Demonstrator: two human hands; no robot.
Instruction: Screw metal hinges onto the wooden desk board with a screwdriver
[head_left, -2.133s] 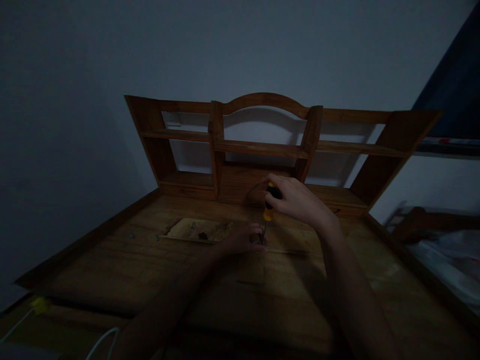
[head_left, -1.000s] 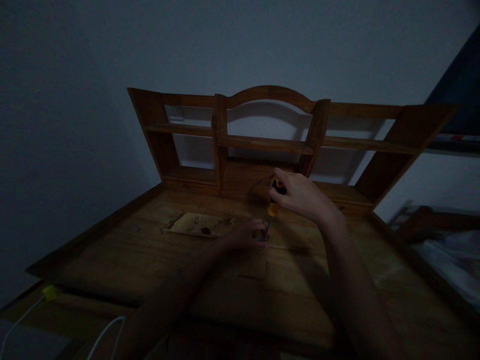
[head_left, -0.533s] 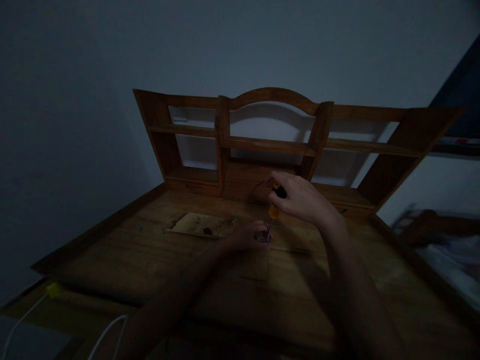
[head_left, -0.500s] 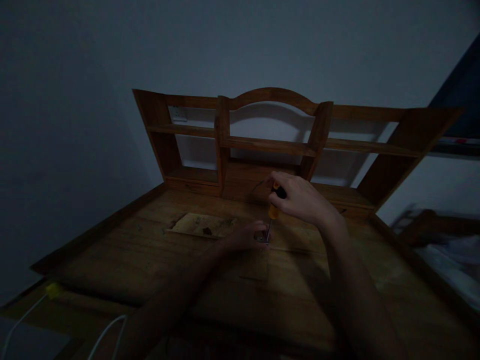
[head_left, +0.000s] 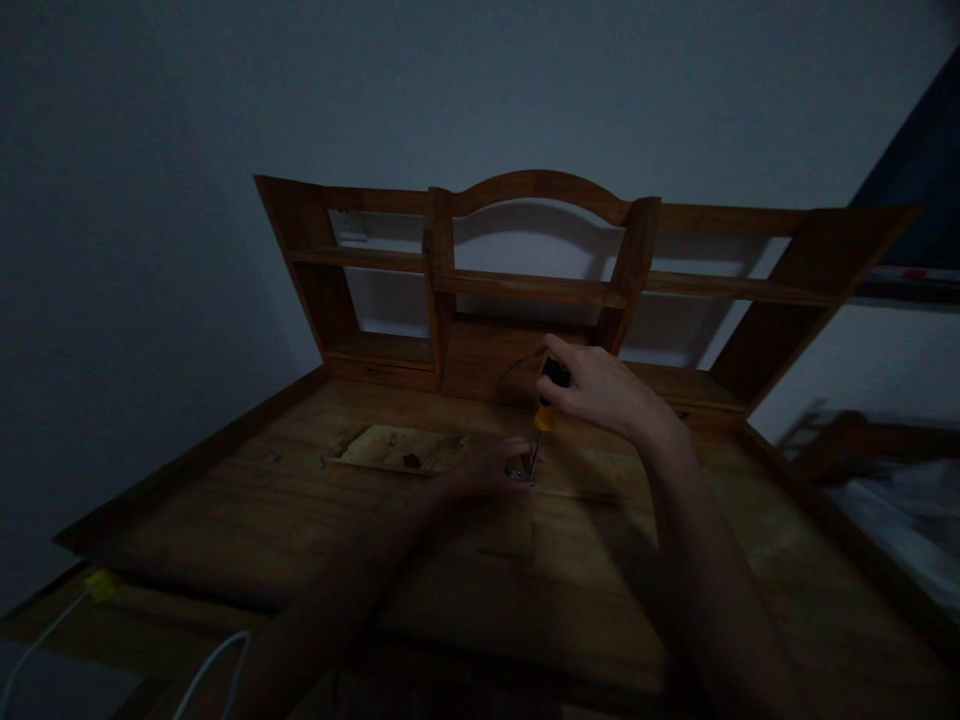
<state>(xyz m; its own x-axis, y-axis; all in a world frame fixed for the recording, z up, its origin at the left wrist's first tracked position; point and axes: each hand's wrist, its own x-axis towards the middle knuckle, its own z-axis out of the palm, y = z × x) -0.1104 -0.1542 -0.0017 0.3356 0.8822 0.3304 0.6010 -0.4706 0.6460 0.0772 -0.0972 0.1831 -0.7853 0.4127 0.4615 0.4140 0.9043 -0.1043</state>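
Note:
My right hand [head_left: 600, 385] is closed around the black and yellow handle of a screwdriver [head_left: 545, 415]. Its shaft points down, slightly tilted, and the tip meets a small metal piece [head_left: 519, 474]. Fingers of my left hand [head_left: 487, 468] curl around that metal piece and hold it low over the wooden desktop [head_left: 315, 520], beside the screwdriver's tip. Dim light hides the exact shape of the metal piece. A wooden board [head_left: 514, 530] lies flat just below my left hand.
A pale, rough wood strip [head_left: 397, 448] with a dark knot lies left of my hands. Small bits [head_left: 322, 462] are scattered farther left. A wooden shelf unit [head_left: 532, 290] stands along the back against the wall. A white cable [head_left: 214, 665] loops at the lower left.
The screwdriver's handle has turned in my right hand, with more black showing now. My left hand stays at the metal piece. The view has shifted slightly.

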